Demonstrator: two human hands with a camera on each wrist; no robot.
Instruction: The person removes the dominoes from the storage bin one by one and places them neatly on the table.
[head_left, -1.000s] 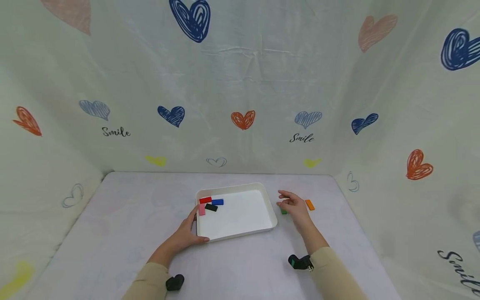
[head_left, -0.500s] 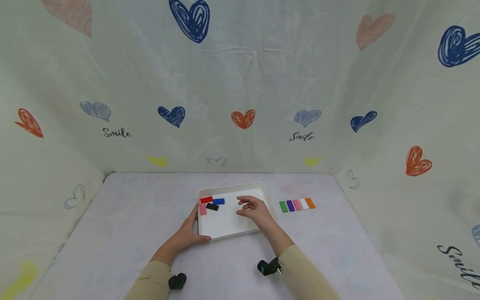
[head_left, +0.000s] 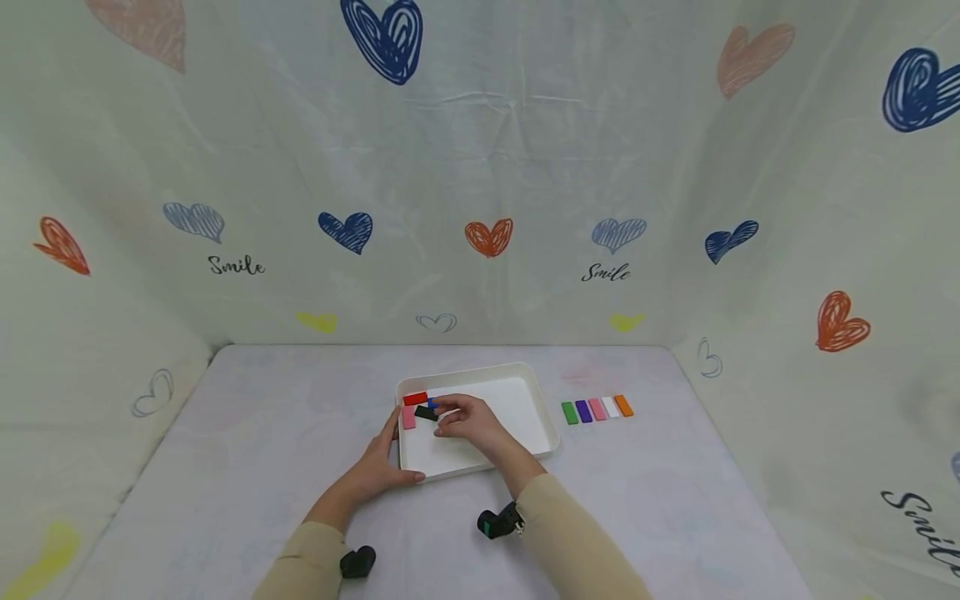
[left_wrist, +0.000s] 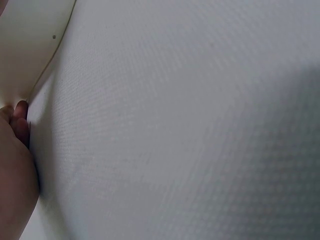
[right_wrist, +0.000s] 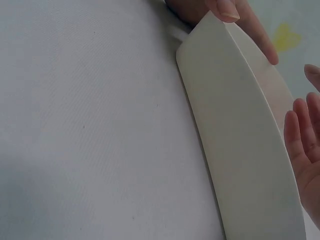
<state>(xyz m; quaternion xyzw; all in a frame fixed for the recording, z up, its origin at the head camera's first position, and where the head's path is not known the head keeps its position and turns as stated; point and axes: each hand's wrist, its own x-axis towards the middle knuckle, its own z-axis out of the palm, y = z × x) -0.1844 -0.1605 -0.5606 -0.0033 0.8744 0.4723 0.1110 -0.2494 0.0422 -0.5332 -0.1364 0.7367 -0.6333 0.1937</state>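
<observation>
1. Four small blocks lay inside the left end of the white tray [head_left: 521, 421]: a red block [head_left: 415, 399], a pink block [head_left: 408, 418], a slanted black block [head_left: 425, 413] and a blue block [head_left: 432, 403] partly hidden by fingers.
2. Five more lay in a row on the tabletop [head_left: 262, 433], right of the tray: a green block [head_left: 570, 413], a purple block [head_left: 583, 411], a second pink block [head_left: 597, 409], a white block [head_left: 611, 407] and an orange block [head_left: 624, 406].
3. The left hand [head_left: 378, 460] gripped the tray's near-left corner, thumb at the near wall.
4. The right hand [head_left: 468, 423] was over the tray, thumb and forefinger parted near the blue and black blocks, nothing visible between; contact could not be told.
5. The blocks looked light, firm and perhaps slippery, best pinched across their long sides.
6. The tray seemed light, stiff and apt to slide; its corner walls offered the surest hold.
</observation>
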